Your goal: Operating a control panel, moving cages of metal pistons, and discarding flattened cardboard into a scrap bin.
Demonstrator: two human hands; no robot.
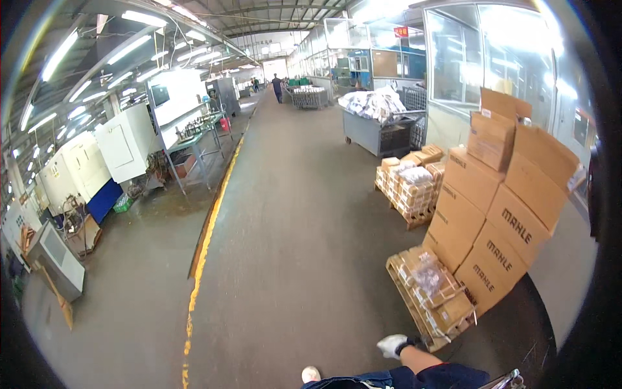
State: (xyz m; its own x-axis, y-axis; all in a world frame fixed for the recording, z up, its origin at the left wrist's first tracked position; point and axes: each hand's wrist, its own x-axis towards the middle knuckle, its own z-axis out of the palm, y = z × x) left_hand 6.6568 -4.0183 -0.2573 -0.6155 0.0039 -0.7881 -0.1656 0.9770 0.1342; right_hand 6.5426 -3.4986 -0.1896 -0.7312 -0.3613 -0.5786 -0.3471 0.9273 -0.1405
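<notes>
My right hand (pixel 391 346), in a white glove with a dark band at the wrist, hangs at the lower edge beside a wooden pallet (pixel 414 311). It looks small and blurred, so its finger pose cannot be made out, and nothing clearly shows in it. Flat cartons (pixel 457 310) and a clear plastic bag of small parts (pixel 429 277) lie on that pallet. Behind them rises a stack of large brown cardboard boxes (pixel 463 188). Outside the picture is my left hand. One light-coloured shoe tip (pixel 311 374) shows below me.
A grey floor aisle (pixel 285 214) runs ahead, with a yellow line (pixel 207 240) along its left. Machines (pixel 123 144), a workbench (pixel 194 133) and a broom (pixel 63 305) stand left. On the right are a second loaded pallet (pixel 405 194) and a grey bin (pixel 376 129). A person (pixel 278 89) is far ahead.
</notes>
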